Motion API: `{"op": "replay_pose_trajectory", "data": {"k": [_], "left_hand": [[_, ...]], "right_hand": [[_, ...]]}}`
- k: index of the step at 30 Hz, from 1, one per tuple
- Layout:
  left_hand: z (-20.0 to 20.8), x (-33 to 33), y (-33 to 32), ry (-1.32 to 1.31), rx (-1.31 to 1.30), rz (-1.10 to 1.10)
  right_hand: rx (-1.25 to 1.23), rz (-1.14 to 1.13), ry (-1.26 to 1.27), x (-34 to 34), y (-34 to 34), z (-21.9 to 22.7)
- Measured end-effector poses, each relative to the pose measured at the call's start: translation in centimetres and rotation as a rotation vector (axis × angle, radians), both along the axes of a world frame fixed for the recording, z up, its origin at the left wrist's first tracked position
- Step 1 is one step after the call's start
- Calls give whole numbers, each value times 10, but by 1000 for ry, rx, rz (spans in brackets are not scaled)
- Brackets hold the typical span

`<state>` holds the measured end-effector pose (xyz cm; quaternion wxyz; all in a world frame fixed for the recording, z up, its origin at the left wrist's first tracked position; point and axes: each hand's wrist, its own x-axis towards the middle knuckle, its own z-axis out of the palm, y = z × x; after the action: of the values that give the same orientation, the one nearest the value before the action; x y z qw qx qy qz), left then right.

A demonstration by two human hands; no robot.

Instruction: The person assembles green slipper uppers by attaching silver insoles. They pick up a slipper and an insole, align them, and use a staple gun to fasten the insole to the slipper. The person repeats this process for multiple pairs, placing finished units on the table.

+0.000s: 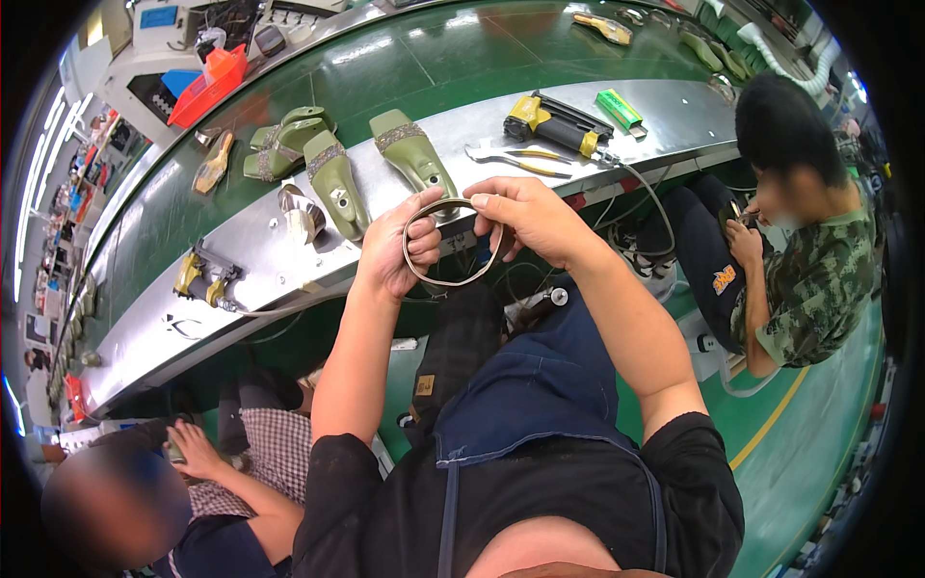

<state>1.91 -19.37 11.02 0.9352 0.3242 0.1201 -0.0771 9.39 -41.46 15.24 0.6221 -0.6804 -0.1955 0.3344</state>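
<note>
Above my lap, a thin brownish-grey band bent into a loop (453,283) hangs between my two hands. My left hand (395,246) curls its fingers round the loop's left side, thumb near the top. At the upper right, my right hand (525,220) pinches the band between thumb and fingers, with the other fingers bent inside and behind it. Just beyond the hands, green sandal bottoms with glittery straps (412,154) lie on the metal bench edge (462,125). One more such sandal (335,183) lies to the left, partly beside a shiny metallic piece (301,214).
On the bench lie a yellow-black air stapler (554,123), pliers (525,161), a green box (620,112) and another air stapler (202,279). Behind runs a green conveyor belt (462,48) with shoe parts. Co-workers sit at right (809,279) and lower left (241,501).
</note>
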Motion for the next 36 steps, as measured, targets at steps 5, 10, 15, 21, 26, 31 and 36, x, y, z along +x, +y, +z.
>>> {"op": "replay_pose_trajectory", "data": {"k": [5, 10, 15, 21, 26, 31, 36], "left_hand": [[-3, -4, 9, -60, 196, 62], [-6, -10, 23, -225, 314, 115], [-4, -13, 29, -261, 294, 188], [1, 16, 30, -349, 1035, 329], [-11, 84, 39, -389, 1575, 499], [-36, 112, 48, -343, 1757, 553], [-42, 122, 54, -433, 1752, 520]], "right_hand": [[-12, -130, -56, -9, 9, 9], [79, -156, -274, -23, 22, 11], [130, -150, -403, -29, 38, 5], [129, -233, -429, 13, 57, -22], [-134, -444, -1160, 53, 76, -51], [-67, -297, -1162, 22, 66, -86], [-79, -265, -1069, 6, 55, -111]]}}
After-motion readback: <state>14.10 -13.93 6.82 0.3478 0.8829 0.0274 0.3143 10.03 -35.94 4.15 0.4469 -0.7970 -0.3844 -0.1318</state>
